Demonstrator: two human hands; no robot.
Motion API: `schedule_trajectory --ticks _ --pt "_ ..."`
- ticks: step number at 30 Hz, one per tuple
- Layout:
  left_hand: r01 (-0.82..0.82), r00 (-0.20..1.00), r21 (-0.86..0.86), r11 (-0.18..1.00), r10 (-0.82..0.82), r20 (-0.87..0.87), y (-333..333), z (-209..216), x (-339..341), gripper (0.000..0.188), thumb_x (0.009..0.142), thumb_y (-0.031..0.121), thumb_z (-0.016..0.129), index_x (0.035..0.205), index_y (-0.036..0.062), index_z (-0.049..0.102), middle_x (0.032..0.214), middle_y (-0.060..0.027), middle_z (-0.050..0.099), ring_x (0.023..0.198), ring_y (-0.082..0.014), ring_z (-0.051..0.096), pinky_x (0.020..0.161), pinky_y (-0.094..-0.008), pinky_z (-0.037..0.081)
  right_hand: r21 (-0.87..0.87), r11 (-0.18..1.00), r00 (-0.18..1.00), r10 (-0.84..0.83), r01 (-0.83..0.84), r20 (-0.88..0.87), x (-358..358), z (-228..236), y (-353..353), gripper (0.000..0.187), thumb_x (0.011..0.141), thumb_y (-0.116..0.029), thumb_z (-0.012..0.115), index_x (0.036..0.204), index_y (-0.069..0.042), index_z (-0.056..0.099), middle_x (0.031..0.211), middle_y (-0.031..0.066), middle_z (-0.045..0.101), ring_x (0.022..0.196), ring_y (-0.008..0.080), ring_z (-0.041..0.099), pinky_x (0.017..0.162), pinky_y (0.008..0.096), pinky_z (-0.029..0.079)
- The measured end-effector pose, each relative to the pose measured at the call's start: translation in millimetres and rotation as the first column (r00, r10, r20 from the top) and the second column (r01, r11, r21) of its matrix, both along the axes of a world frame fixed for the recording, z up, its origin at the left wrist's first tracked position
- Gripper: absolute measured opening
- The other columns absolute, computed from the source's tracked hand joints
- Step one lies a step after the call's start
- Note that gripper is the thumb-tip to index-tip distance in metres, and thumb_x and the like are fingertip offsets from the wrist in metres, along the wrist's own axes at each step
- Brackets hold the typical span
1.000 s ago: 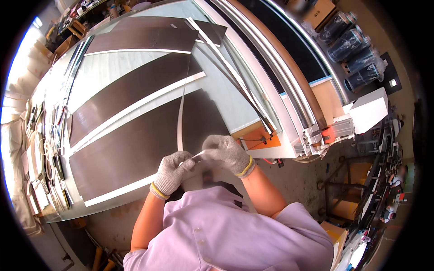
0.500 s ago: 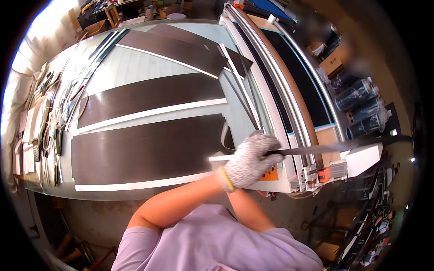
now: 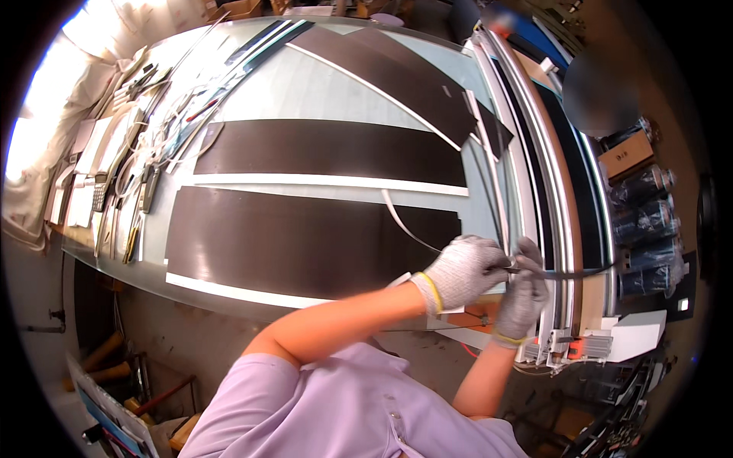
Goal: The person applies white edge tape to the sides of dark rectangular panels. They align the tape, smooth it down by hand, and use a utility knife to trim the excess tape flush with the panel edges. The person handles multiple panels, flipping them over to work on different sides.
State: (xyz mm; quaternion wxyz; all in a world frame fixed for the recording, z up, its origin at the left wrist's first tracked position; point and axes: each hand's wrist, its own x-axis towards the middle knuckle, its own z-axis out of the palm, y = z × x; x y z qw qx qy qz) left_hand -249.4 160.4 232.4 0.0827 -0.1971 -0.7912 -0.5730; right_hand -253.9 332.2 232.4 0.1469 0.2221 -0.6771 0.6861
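A person in a lavender short-sleeved shirt (image 3: 343, 412) is standing at a pale worktable (image 3: 305, 95), wearing gray knit gloves with yellow cuffs. The left hand (image 3: 460, 272) is gripping a narrow flexible strip (image 3: 569, 275), its thumb and fingers clamping together on it. The right hand (image 3: 524, 299) is meeting the strip just beside, fingers bending; whether they are pinching it cannot be told. The strip's pale end is curling over a dark brown rectangular sheet (image 3: 290, 244) with a white edge, while its dark end is extending rightward across a long roller machine (image 3: 561, 164). A second brown sheet (image 3: 328, 149) is lying just beyond the first. Plastic-wrapped rolls (image 3: 645, 221) are standing at far right.
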Motion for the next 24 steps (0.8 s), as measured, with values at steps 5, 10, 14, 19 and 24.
schedule_trajectory --ticks 5,10,14,19,24 --pt "-0.481 0.83 -0.335 0.81 0.544 0.122 -266 -57 -31 0.024 0.089 0.025 0.068 0.104 0.0076 0.073 0.102 -0.0142 0.07 0.092 -0.0238 0.068 0.079 -0.0348 0.056 -0.603 0.795 0.98 0.171 -0.074 0.105 -1 -10 129 0.029 0.102 -0.021 0.059 0.122 -0.001 0.061 0.113 0.0144 0.064 0.106 0.019 0.061 0.085 0.0292 0.05" --pt "-0.7 -0.22 -0.459 -0.547 0.777 -0.59 -567 -47 43 0.039 0.09 0.032 0.067 0.119 0.0057 0.069 0.108 -0.0203 0.071 0.098 -0.0363 0.068 0.089 -0.0428 0.052 -0.726 0.679 0.915 0.217 0.107 0.339 8 -86 152 0.022 0.101 -0.018 0.061 0.118 -0.003 0.062 0.106 0.0059 0.065 0.098 0.0133 0.06 0.077 0.0277 0.05" --pt "-0.872 0.379 -0.428 0.236 0.88 -0.286 -426 -85 45 0.039 0.09 0.024 0.068 0.124 0.0049 0.065 0.107 -0.0203 0.07 0.096 -0.0347 0.068 0.088 -0.0414 0.052 -0.74 0.637 0.742 0.385 0.215 0.548 33 -132 25 0.014 0.1 -0.015 0.062 0.111 -0.008 0.067 0.105 0.0054 0.067 0.094 0.0155 0.061 0.079 0.0291 0.05" --pt "-0.11 0.988 -0.527 0.843 0.15 0.033 -142 -105 77 0.048 0.086 0.032 0.071 0.129 0.0122 0.061 0.112 -0.0136 0.065 0.111 -0.0324 0.059 0.113 -0.0534 0.033 -0.64 0.741 0.581 0.435 0.203 0.688 67 -143 -54 0.014 0.099 -0.015 0.063 0.107 -0.006 0.07 0.101 0.006 0.069 0.097 0.018 0.064 0.087 0.0342 0.053" --pt "-0.099 0.904 -0.615 0.782 0.329 0.272 -114 -154 124 0.016 0.082 0.02 0.068 0.075 0.0062 0.066 0.08 -0.013 0.065 0.086 -0.0363 0.061 0.084 -0.0482 0.045 -0.541 0.781 0.467 0.369 0.313 0.803 97 -178 -28 0.018 0.098 -0.017 0.064 0.108 -0.002 0.069 0.101 0.0082 0.069 0.087 0.0179 0.066 0.076 0.0308 0.054"
